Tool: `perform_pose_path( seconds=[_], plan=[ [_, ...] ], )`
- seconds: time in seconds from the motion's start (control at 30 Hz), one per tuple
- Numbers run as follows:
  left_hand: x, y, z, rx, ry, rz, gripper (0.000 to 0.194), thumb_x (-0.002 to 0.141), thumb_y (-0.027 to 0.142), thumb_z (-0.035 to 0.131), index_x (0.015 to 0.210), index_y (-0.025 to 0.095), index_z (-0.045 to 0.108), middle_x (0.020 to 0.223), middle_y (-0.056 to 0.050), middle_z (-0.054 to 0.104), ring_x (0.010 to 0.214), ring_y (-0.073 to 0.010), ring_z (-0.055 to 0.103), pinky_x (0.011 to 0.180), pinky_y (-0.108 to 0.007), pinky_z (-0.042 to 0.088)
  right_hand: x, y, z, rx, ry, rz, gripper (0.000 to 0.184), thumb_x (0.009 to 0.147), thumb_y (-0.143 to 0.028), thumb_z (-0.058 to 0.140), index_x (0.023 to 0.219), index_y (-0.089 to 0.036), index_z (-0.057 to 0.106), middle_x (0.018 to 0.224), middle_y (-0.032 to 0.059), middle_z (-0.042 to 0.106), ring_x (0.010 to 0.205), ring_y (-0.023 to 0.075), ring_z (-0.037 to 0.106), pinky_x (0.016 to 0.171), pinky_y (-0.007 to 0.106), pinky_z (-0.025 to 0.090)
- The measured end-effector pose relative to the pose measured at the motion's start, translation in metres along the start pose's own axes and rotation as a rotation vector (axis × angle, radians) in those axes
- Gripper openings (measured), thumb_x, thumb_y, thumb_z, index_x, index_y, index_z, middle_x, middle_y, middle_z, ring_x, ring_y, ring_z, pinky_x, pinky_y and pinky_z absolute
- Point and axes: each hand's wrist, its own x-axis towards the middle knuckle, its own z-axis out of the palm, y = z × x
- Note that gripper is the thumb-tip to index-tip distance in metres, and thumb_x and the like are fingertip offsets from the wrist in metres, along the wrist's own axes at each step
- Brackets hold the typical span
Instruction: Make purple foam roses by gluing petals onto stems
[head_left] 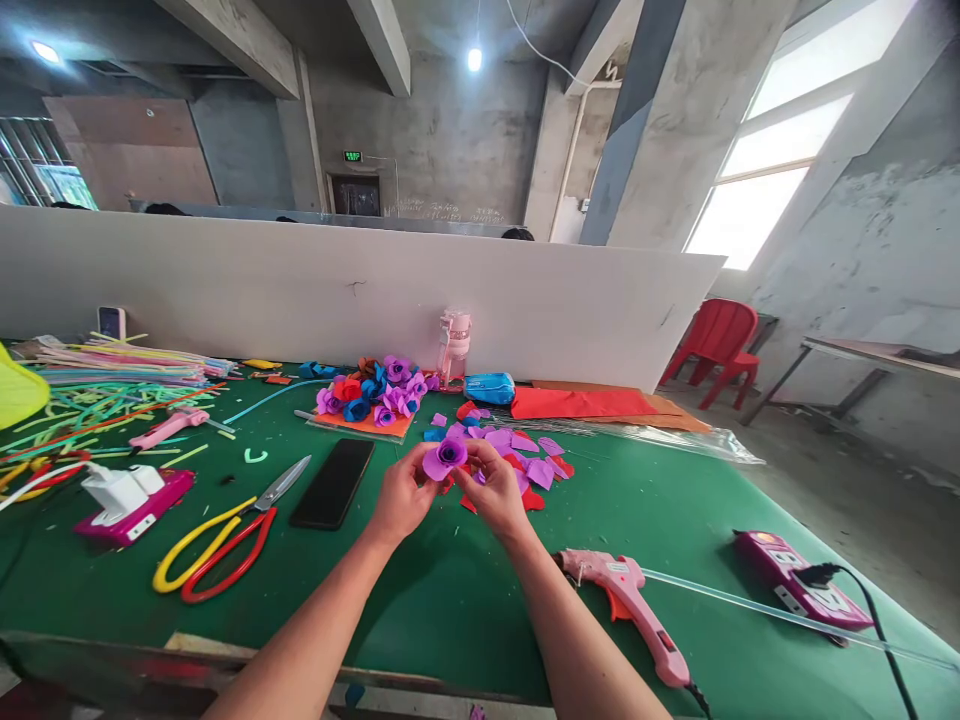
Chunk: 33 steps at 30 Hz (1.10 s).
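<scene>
Between my two hands, above the green table, is a purple paper flower (pixel 445 457) with a dark centre. My left hand (pixel 406 492) pinches its left side, and my right hand (pixel 492 487) grips the right side with bent fingers. Just behind the hands lie loose purple and red paper petals (pixel 540 473). A heap of finished-looking purple, blue and red paper flowers (pixel 367 392) rests on an orange sheet farther back. To the right of my right forearm lies a pink glue gun (pixel 626 600) with a clear glue stick (pixel 720 597) in its rear.
Scissors (pixel 225 545) and a black phone (pixel 332 484) lie left of my hands. Power strips sit at left (pixel 142 510) and right (pixel 799 578), with cords. Coloured sticks (pixel 127 365) cover the back left. A pink bottle (pixel 454 350) and red paper (pixel 581 402) stand and lie before a white partition (pixel 360 290).
</scene>
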Motion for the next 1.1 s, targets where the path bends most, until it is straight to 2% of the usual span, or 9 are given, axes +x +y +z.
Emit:
perform_pose_path(
  seconds=[0.07,0.2,0.3,0.4,0.53,0.67,0.73,0.87,1.1],
  plan=[
    [0.001,0.0,0.002,-0.106,0.019,-0.047,0.026,0.076,0.031,0.063,0.099,0.019,0.061,0.077,-0.003,0.067,0.061,-0.0153,0.061,0.059,-0.026,0.05,0.0,-0.001,0.0,-0.044,0.018,-0.003,0.018,0.072,-0.029,0.068,0.088,-0.024,0.067,0.091,0.0033,0.064,0.086,0.0202,0.057,0.079,0.033,0.044],
    [0.003,-0.002,0.004,-0.313,0.035,-0.194,0.026,0.073,0.036,0.066,0.087,0.015,0.064,0.066,-0.003,0.066,0.057,-0.0159,0.061,0.06,-0.029,0.052,-0.001,-0.002,0.002,-0.097,0.001,0.021,0.024,0.072,-0.032,0.068,0.095,-0.023,0.066,0.093,0.0044,0.065,0.088,0.0201,0.058,0.081,0.034,0.045],
    [0.004,-0.002,0.004,-0.4,0.045,-0.261,0.026,0.069,0.036,0.07,0.08,0.013,0.065,0.07,-0.005,0.069,0.058,-0.0166,0.063,0.06,-0.03,0.053,0.0,0.0,0.002,-0.008,0.037,0.064,0.023,0.076,-0.035,0.064,0.092,-0.02,0.064,0.089,0.0047,0.065,0.082,0.0183,0.06,0.075,0.031,0.047],
    [0.004,-0.001,0.003,-0.396,0.057,-0.263,0.03,0.07,0.039,0.069,0.086,0.013,0.066,0.077,-0.007,0.071,0.062,-0.0184,0.065,0.06,-0.031,0.054,0.003,0.004,0.0,0.104,0.124,0.098,0.019,0.076,-0.038,0.064,0.08,-0.019,0.062,0.076,0.0019,0.063,0.071,0.0149,0.058,0.066,0.027,0.045],
    [0.004,-0.004,-0.002,-0.139,0.092,-0.142,0.031,0.074,0.04,0.064,0.092,0.015,0.066,0.077,-0.007,0.072,0.07,-0.0216,0.068,0.068,-0.033,0.055,0.005,0.004,-0.004,0.189,0.151,0.116,0.02,0.075,-0.039,0.065,0.076,-0.019,0.063,0.07,0.0,0.062,0.065,0.013,0.055,0.063,0.025,0.044],
    [0.005,-0.007,-0.011,0.297,0.113,0.095,0.023,0.077,0.033,0.06,0.094,0.018,0.067,0.089,-0.008,0.072,0.087,-0.023,0.067,0.077,-0.031,0.051,0.003,-0.005,-0.006,0.211,0.095,0.151,0.027,0.078,-0.043,0.061,0.089,-0.019,0.069,0.08,0.0033,0.068,0.072,0.0152,0.06,0.07,0.028,0.047],
    [0.005,-0.007,-0.013,0.428,0.1,0.181,0.02,0.08,0.03,0.058,0.095,0.019,0.066,0.095,-0.008,0.071,0.09,-0.0216,0.066,0.078,-0.03,0.05,0.002,-0.01,-0.006,0.205,0.067,0.156,0.03,0.078,-0.044,0.062,0.093,-0.02,0.07,0.085,0.0045,0.07,0.078,0.0174,0.062,0.075,0.031,0.048],
    [0.004,-0.005,-0.011,0.521,0.05,0.274,0.018,0.084,0.026,0.052,0.096,0.02,0.064,0.092,-0.006,0.071,0.086,-0.0184,0.065,0.075,-0.026,0.05,0.002,-0.012,-0.005,0.172,0.048,0.127,0.026,0.075,-0.042,0.066,0.09,-0.022,0.072,0.09,0.0051,0.071,0.087,0.0212,0.064,0.079,0.034,0.049],
    [0.003,-0.001,-0.008,0.554,0.042,0.331,0.017,0.085,0.024,0.05,0.094,0.02,0.064,0.085,-0.005,0.069,0.079,-0.0168,0.064,0.073,-0.025,0.049,0.002,-0.006,-0.004,0.045,0.105,0.058,0.023,0.078,-0.039,0.062,0.084,-0.02,0.073,0.082,0.0057,0.072,0.08,0.0204,0.064,0.071,0.031,0.05]
  ],
)
